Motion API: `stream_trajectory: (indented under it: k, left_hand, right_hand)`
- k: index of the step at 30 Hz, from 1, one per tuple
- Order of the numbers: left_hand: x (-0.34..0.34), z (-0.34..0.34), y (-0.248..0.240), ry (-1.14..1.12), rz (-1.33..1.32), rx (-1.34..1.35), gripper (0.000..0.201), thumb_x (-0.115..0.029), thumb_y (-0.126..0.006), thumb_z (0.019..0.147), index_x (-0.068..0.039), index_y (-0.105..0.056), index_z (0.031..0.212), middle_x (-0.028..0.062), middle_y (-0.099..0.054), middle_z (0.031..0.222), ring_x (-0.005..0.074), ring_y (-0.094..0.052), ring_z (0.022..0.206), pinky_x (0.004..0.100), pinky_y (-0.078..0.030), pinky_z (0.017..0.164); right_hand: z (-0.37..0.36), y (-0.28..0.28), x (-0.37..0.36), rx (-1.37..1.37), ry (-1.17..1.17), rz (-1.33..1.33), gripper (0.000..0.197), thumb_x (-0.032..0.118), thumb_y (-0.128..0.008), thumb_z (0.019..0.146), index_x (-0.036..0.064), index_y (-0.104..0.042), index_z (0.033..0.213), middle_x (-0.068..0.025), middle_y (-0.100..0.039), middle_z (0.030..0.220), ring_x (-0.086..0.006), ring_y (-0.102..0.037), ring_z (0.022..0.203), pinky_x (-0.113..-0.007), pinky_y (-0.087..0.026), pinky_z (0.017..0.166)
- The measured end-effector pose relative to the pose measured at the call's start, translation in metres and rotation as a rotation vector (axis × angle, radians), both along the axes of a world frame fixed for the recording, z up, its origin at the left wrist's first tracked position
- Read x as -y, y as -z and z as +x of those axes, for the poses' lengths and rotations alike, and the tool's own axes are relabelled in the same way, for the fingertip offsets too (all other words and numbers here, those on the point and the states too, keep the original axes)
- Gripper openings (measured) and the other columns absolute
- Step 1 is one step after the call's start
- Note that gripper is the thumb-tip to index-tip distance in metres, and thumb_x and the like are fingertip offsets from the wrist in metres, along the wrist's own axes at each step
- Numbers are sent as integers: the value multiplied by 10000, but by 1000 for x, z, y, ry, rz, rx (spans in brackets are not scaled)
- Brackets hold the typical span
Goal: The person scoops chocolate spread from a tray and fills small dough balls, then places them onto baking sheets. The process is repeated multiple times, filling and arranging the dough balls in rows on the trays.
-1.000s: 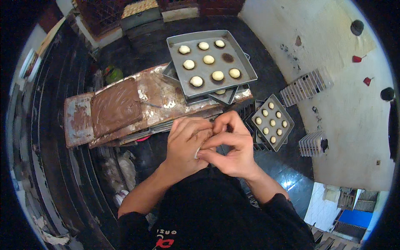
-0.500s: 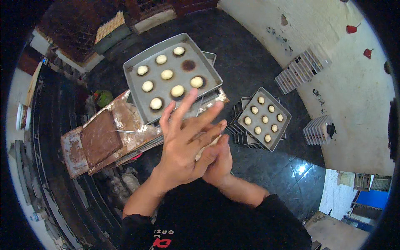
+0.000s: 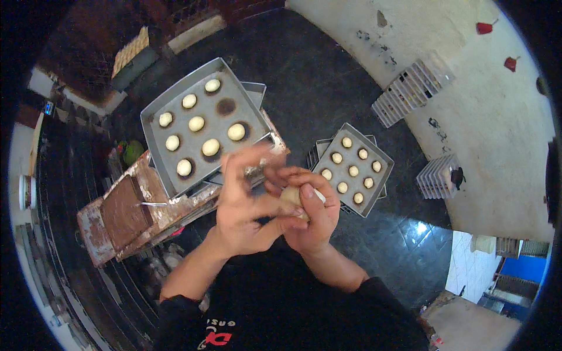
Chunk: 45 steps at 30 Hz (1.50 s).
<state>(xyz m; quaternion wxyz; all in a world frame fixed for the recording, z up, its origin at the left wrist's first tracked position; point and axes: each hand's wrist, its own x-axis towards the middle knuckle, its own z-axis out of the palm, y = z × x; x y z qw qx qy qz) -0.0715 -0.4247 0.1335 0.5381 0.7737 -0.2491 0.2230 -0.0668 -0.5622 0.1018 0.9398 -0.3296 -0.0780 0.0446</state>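
**Dark floor, stained pale wall**

Around me the floor is dark, its tile joints showing near a bright glare of light to my right. On the wall beyond I see scuffs, two small red objects and, against it, pale slatted racks. A low pale ledge lies ahead; a worn table stands to my left. Low on my right, white tiles adjoin something blue.
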Motion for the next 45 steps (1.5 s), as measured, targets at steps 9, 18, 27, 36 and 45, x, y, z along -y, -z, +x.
stream_trajectory:
  k: [9, 18, 27, 36, 45]
  left_hand:
    - [-8, 41, 49, 342, -554, -809, 1038, -226, -884, 713, -56, -291, 1547, 101, -278, 1629, 255, -377, 1448, 426, -158, 1239]
    - [-132, 65, 119, -358, -793, -902, 488, -175, -653, 945, -14, -503, 1381, 119, -525, 1406, 242, -462, 1335, 380, -342, 1129]
    - [-215, 78, 183, -400, -915, -1000, 340, -123, -654, 930, -38, -583, 1251, 115, -576, 1355, 228, -535, 1252, 378, -404, 1055]
    - [-265, 73, 190, -397, -944, -1047, 288, -51, -633, 938, -37, -601, 1224, 106, -605, 1302, 204, -585, 1181, 365, -432, 1019]
    - [-261, 134, 197, -243, -874, -976, 377, -162, -595, 992, 10, -547, 1324, 142, -594, 1346, 251, -556, 1257, 380, -412, 1095]
  right_hand:
    - [29, 41, -12, -40, -86, 251, 361, 299, -549, 1013, -57, -600, 1042, -264, -636, 1115, -367, -640, 1031, -467, -529, 941]
    - [91, 106, -99, -420, -17, -192, 337, 305, -564, 1041, -22, -645, 1046, -220, -686, 1108, -373, -672, 1100, -484, -538, 963]
    - [265, 199, -211, 655, -11, -1504, 339, 220, -635, 980, -34, -657, 1204, -214, -651, 1282, -330, -645, 1183, -389, -520, 1000]
    - [301, 204, -237, 559, -139, -1416, 652, 510, -457, 1036, -38, -545, 1378, -240, -585, 1374, -404, -548, 1306, -481, -419, 1105]
    - [302, 204, -240, 385, -207, -1201, 580, 450, -374, 1062, 6, -503, 1412, -253, -518, 1438, -382, -511, 1350, -465, -421, 1118]
